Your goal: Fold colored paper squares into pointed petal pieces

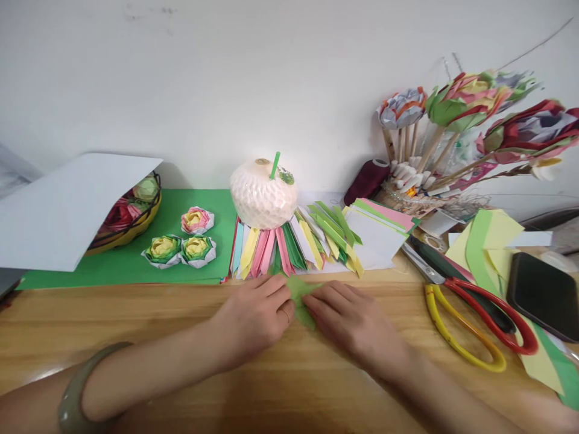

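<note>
Between my hands a light green piece of paper (298, 292) lies on the wooden table (253, 386); how it is folded is blurred. My left hand (256, 313) has its fingers closed on the paper's left side, with a ring on one finger. On the right side, my right hand (350, 313) presses its fingers together on the same paper. Just beyond my hands, folded paper strips (275, 250) in pink, yellow, green and white fan out from under a round white textured object (265, 196) with a green stick in its top.
Three paper lotus flowers (197, 250) sit on green sheets (122, 274) at left, near a basket (129, 232) partly under white paper (76, 205). Scissors (470, 319), a phone (545, 295), a thread spool (367, 181) and paper flowers on sticks (470, 99) stand at right.
</note>
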Demonstrator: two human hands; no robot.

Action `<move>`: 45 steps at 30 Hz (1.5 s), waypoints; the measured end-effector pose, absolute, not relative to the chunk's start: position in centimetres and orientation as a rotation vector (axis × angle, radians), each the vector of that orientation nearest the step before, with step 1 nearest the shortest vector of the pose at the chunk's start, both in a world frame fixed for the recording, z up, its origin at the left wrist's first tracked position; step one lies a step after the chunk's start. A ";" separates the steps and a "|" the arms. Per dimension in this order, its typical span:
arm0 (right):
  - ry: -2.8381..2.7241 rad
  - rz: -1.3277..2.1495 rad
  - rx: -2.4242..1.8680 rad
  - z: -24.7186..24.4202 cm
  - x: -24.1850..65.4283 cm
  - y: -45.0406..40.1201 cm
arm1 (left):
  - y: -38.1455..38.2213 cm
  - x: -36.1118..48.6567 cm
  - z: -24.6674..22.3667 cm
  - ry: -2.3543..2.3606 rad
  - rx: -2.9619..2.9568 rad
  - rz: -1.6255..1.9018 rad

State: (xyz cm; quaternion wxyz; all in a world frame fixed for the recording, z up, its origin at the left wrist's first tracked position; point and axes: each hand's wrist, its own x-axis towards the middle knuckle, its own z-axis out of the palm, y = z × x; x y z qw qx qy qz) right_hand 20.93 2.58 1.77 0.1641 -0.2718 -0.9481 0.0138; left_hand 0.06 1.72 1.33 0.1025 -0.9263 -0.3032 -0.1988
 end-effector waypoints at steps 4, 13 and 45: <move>-2.671 0.127 -0.852 1.5 20.7 3.0 | 1.9 0.1 1.4 -0.973 -2.792 -0.599; -2.652 0.223 -0.832 1.2 20.8 2.8 | 1.9 0.3 1.1 -1.083 -2.802 -0.661; -2.541 0.207 -1.371 1.0 20.9 3.2 | 0.5 0.2 0.9 -0.796 -2.660 -0.363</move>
